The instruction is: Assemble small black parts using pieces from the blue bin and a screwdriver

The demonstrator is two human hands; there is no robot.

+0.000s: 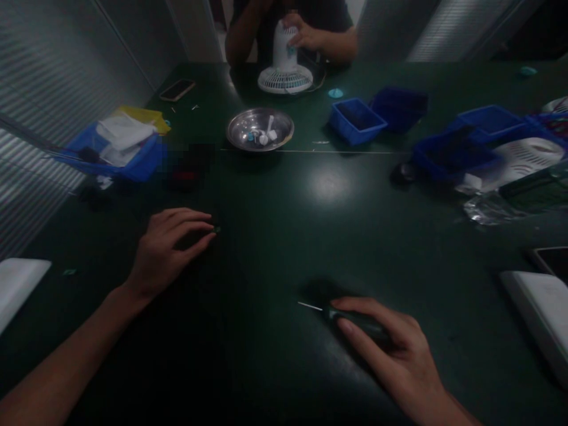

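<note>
My right hand (394, 349) is closed around the dark handle of a screwdriver (355, 322), its thin metal shaft pointing left, low over the table. At the left, my left hand (168, 248) has thumb and fingers pinched round a small green piece (217, 229); it is too small and dark to name its kind. Another small green piece (70, 272) lies on the table to the left of that hand.
Beyond my hands stand a metal bowl (235, 133) with small white parts, blue bins (357, 133) and a blue bin (146, 163) with white bags. Across the dark green table (266, 195), a person holds a white fan (285, 77). White objects edge both sides.
</note>
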